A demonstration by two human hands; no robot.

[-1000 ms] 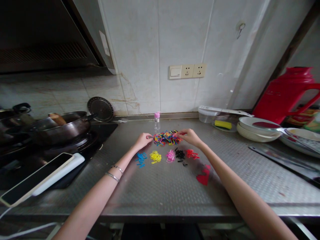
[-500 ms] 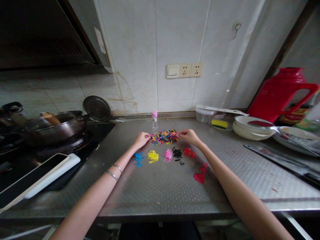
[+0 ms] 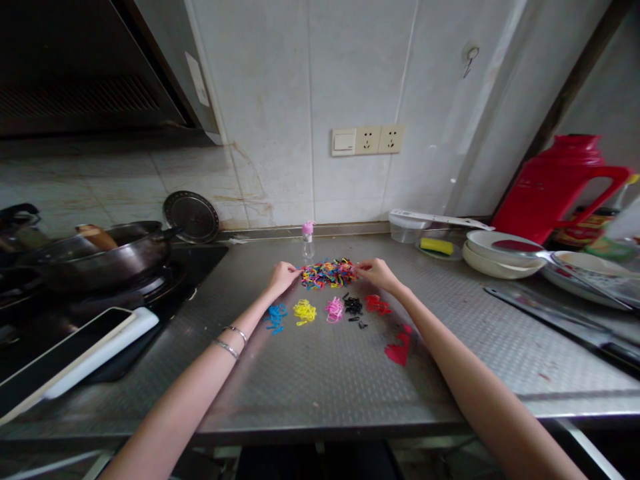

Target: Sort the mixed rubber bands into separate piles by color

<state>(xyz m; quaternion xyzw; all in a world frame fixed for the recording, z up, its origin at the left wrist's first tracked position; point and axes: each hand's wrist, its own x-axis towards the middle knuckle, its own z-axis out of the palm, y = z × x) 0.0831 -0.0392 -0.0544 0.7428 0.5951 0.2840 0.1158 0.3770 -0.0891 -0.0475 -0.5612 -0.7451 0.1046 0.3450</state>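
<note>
A mixed pile of small coloured rubber bands lies on the metal counter. My left hand is at the pile's left end, thumb and fingers pinched together at its edge. At the right end my right hand is closed in a similar pinch. What either pinch holds is too small to make out. Nearer to me, single-colour heaps form a row: blue bands, yellow bands, pink bands, black bands and red bands.
Behind the pile stands a small clear bottle with a pink cap. A red heart-shaped piece lies by my right forearm. To the right are bowls, a knife and a red thermos; a pan sits left.
The view has shifted slightly, moving everything a little to the left in the picture. Both hands stay at the ends of the pile; the heaps look the same.
</note>
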